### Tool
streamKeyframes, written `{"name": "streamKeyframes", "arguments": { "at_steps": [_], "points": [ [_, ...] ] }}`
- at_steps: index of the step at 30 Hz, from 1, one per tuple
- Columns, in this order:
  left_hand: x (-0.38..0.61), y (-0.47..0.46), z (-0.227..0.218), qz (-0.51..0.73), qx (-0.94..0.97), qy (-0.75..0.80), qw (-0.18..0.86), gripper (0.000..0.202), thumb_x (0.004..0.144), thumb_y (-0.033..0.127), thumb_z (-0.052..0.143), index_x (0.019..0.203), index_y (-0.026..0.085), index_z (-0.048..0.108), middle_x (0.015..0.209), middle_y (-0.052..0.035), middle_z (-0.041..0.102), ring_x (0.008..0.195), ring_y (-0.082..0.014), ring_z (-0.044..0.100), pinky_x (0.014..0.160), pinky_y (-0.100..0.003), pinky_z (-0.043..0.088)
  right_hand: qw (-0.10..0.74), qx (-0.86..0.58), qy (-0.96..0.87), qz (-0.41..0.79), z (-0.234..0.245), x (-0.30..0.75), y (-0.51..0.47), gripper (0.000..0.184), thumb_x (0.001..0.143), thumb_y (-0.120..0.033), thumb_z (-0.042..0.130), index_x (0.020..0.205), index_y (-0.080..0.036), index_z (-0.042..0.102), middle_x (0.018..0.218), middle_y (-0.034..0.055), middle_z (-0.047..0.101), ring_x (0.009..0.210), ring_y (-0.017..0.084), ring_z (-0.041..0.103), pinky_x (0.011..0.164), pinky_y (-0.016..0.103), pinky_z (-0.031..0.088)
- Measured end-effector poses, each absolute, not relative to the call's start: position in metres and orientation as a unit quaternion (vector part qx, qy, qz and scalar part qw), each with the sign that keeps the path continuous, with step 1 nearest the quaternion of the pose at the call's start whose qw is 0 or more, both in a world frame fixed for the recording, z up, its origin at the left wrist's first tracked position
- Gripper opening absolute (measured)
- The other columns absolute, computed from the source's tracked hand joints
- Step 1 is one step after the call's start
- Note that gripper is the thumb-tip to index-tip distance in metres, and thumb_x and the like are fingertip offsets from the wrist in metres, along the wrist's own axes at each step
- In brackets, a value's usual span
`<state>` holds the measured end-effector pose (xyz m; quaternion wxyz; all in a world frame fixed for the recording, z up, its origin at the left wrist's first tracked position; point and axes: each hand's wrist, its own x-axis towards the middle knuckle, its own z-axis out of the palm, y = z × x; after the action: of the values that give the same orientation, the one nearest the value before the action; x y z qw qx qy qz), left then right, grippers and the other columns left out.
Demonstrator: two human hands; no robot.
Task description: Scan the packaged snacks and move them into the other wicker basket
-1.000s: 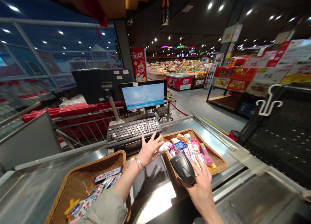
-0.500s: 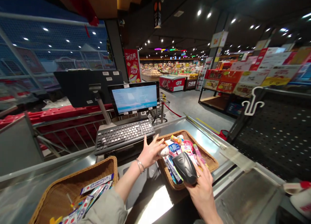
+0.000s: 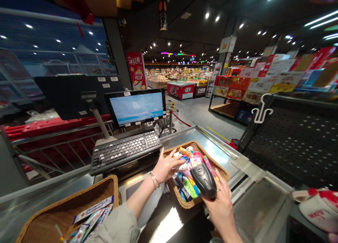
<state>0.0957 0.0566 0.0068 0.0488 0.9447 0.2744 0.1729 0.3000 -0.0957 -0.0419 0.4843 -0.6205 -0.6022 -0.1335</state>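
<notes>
Further over the basket now, the left hand pinches a white item—right hand clasping a scanner.

1. Two hands: one left hand, one right hand.
2. One black handheld scanner.
3. Two wicker baskets: one left basket, one right basket.
4. One white rounded item at the left fingertips.
5. One black keyboard.
6. Two monitors: one lit monitor, one back-turned monitor.
7. Several packets per basket, overlapping, uncountable.

Head-mounted view, forward and down, hands close below
</notes>
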Motion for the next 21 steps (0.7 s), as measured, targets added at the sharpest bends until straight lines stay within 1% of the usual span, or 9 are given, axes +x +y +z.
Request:
{"name": "streamKeyframes", "arguments": {
  "at_steps": [2, 5, 8, 11, 16, 21],
  "points": [
    [0.104, 0.054, 0.006, 0.197, 0.937, 0.289, 0.025, 0.058, 0.091, 0.025, 0.055, 0.144, 0.037, 0.035, 0.146, -0.0051, 0.048, 0.145, -0.0261, 0.024, 0.113, -0.070, 0.000, 0.491, -0.623, -0.593, -0.135, -0.042, 0.302, -0.095, 0.044, 0.085, -0.038, 0.060, 0.125, -0.021, 0.055, 0.124, 0.0121, 0.063, 0.129, 0.030, 0.047, 0.102, 0.054, 0.041],
    [0.111, 0.051, 0.008, 0.241, 0.916, 0.320, -0.008, 0.059, 0.095, 0.031, 0.048, 0.150, 0.030, 0.027, 0.149, -0.0082, 0.044, 0.146, -0.0267, 0.022, 0.115, -0.066, 0.004, 0.501, -0.634, -0.569, -0.151, -0.042, 0.304, -0.094, 0.045, 0.085, -0.040, 0.060, 0.124, -0.019, 0.057, 0.123, 0.0132, 0.063, 0.127, 0.030, 0.049, 0.102, 0.054, 0.041],
    [0.109, 0.052, 0.008, 0.267, 0.900, 0.345, -0.014, 0.058, 0.096, 0.035, 0.046, 0.150, 0.026, 0.028, 0.148, -0.0099, 0.045, 0.145, -0.0277, 0.026, 0.117, -0.064, 0.005, 0.508, -0.643, -0.550, -0.160, -0.043, 0.305, -0.093, 0.048, 0.083, -0.044, 0.062, 0.123, -0.017, 0.059, 0.125, 0.0153, 0.062, 0.124, 0.031, 0.051, 0.102, 0.054, 0.041],
    [0.100, 0.054, 0.005, 0.266, 0.897, 0.353, -0.011, 0.056, 0.096, 0.036, 0.045, 0.148, 0.025, 0.030, 0.147, -0.0091, 0.046, 0.144, -0.0273, 0.027, 0.117, -0.064, 0.006, 0.508, -0.646, -0.548, -0.156, -0.046, 0.304, -0.091, 0.049, 0.082, -0.044, 0.064, 0.121, -0.015, 0.060, 0.125, 0.0161, 0.062, 0.123, 0.031, 0.052, 0.102, 0.053, 0.042],
    [0.084, 0.051, 0.002, 0.258, 0.893, 0.369, -0.010, 0.056, 0.096, 0.037, 0.046, 0.148, 0.025, 0.030, 0.147, -0.0098, 0.046, 0.145, -0.0273, 0.024, 0.116, -0.065, 0.005, 0.501, -0.652, -0.555, -0.124, -0.050, 0.293, -0.086, 0.049, 0.083, -0.043, 0.062, 0.122, -0.015, 0.059, 0.128, 0.0165, 0.060, 0.127, 0.032, 0.048, 0.103, 0.053, 0.040],
    [0.063, 0.044, 0.003, 0.256, 0.883, 0.393, -0.012, 0.062, 0.095, 0.044, 0.046, 0.150, 0.023, 0.025, 0.150, -0.0122, 0.041, 0.147, -0.0295, 0.019, 0.116, -0.065, 0.001, 0.510, -0.641, -0.564, -0.099, -0.051, 0.277, -0.078, 0.049, 0.083, -0.045, 0.061, 0.121, -0.015, 0.060, 0.127, 0.0160, 0.061, 0.127, 0.031, 0.048, 0.105, 0.053, 0.037]
  ]
}}
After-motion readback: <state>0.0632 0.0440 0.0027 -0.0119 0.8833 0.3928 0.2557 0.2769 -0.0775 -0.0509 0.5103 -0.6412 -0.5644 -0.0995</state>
